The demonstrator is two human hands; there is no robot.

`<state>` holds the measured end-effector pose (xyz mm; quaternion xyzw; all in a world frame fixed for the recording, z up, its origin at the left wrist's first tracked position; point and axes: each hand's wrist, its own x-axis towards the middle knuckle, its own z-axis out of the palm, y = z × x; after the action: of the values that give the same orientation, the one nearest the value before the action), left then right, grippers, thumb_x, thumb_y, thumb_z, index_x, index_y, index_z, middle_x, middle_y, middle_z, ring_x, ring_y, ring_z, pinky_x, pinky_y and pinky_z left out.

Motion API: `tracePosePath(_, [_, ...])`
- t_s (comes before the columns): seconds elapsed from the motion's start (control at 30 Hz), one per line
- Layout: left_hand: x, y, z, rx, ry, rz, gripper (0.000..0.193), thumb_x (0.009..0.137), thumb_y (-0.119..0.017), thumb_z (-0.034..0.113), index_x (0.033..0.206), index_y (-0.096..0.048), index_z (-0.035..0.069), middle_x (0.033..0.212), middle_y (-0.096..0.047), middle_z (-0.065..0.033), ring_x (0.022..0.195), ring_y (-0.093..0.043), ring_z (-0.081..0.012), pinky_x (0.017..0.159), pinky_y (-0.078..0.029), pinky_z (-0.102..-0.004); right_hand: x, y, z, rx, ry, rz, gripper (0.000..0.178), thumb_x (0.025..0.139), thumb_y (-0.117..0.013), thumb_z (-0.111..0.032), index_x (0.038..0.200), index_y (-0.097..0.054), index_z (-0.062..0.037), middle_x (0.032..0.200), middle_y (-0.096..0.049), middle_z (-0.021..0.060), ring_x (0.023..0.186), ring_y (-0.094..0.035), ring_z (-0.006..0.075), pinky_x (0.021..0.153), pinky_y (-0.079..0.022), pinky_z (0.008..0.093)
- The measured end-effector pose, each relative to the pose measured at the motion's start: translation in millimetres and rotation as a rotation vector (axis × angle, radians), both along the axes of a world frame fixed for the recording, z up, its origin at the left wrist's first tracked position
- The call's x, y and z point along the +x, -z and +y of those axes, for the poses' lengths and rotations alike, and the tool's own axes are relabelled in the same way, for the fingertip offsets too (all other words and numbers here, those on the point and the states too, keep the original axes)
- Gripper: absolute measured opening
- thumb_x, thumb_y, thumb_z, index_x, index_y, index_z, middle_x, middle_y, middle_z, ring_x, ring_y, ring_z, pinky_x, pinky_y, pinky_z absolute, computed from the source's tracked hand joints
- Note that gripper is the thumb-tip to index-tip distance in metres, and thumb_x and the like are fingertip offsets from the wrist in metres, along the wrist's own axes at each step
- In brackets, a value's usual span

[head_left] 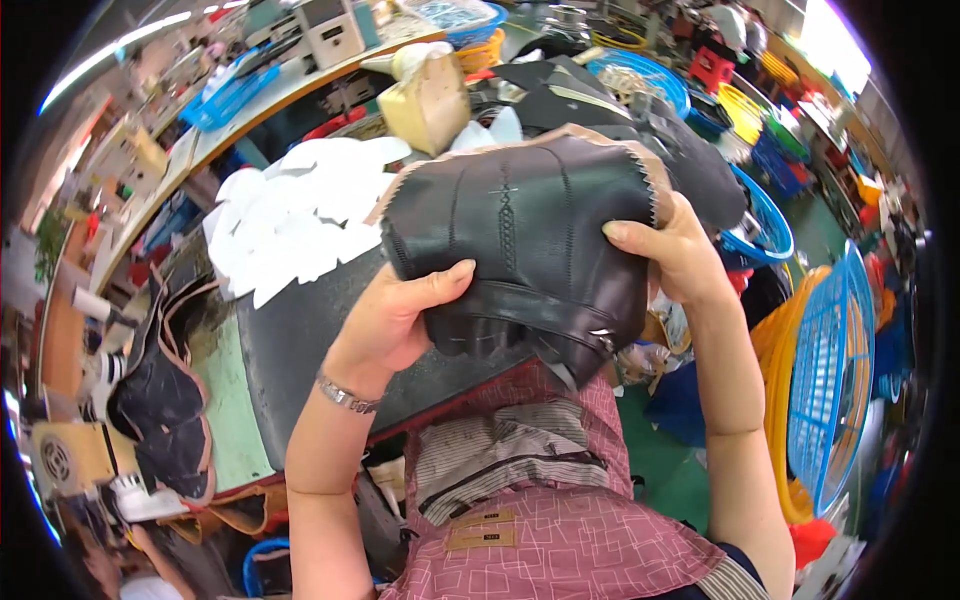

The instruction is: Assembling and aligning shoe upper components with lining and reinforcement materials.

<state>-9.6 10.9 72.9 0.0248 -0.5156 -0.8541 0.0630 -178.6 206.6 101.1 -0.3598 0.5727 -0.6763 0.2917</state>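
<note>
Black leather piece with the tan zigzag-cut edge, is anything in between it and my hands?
Nothing visible. Your bare left hand and bare right hand both grip the black leather piece directly, thumbs across its near face. The silver metal wristband sits clear of it. Your fingers behind it are mostly hidden.

A ceiling strip [150, 30] and 1 glaring window [835, 45] brighten the view, black leather [535, 225] gleaming, outer edges bent and soft.
</note>
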Motion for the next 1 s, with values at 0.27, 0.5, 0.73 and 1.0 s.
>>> tracePosePath(0.27, [1, 39, 14, 1.072, 0.079, 0.213, 0.037, 0.092, -0.045, 0.017, 0.123, -0.04, -0.003, 0.12, -0.05, -0.0208, 0.1, -0.059, -0.0302, 0.073, -0.056, -0.0377, -9, 37, -64, 0.073, 0.04, 0.2, 0.036, 0.081, -0.065, -0.014, 0.112, -0.055, 0.0014, 0.092, -0.06, 0.0014, 0.081, -0.051, 0.006, 0.075, -0.045, 0.0234])
tracePosePath(0.5, [0, 55, -2, 0.305, -0.184, 0.226, 0.097, 0.073, -0.025, 0.08, 0.126, -0.04, 0.0, 0.111, -0.056, -0.0151, 0.091, -0.058, -0.026, 0.069, -0.048, -0.0386, -26, 51, -90, 0.104, 0.08, 0.144, 0.031, 0.081, -0.066, -0.019, 0.101, -0.06, 0.0031, 0.087, -0.063, 0.0016, 0.077, -0.053, 0.0067, 0.072, -0.046, 0.0242])
tracePosePath(0.73, [33, 47, 8, 0.054, -0.396, -0.352, 0.047, 0.093, -0.042, 0.039, 0.093, -0.059, -0.004, 0.087, -0.062, -0.0108, 0.074, -0.058, -0.0153, 0.063, -0.046, -0.0283, 12, 51, -93, 0.241, 0.078, 0.37, 0.025, 0.079, -0.066, -0.013, 0.097, -0.062, 0.004, 0.076, -0.066, 0.0079, 0.068, -0.054, 0.0059, 0.065, -0.046, 0.0242])
tracePosePath(1.0, [46, 51, 21, 0.674, -0.84, -0.092, 0.033, 0.094, -0.043, 0.031, 0.072, -0.057, 0.01, 0.047, -0.05, 0.003, 0.03, -0.036, -0.0057, 0.03, -0.028, -0.0181, 80, 70, -93, -0.191, 0.2, 0.163, 0.023, 0.081, -0.067, -0.01, 0.099, -0.061, 0.0028, 0.087, -0.063, 0.0029, 0.077, -0.055, 0.009, 0.072, -0.044, 0.0227])
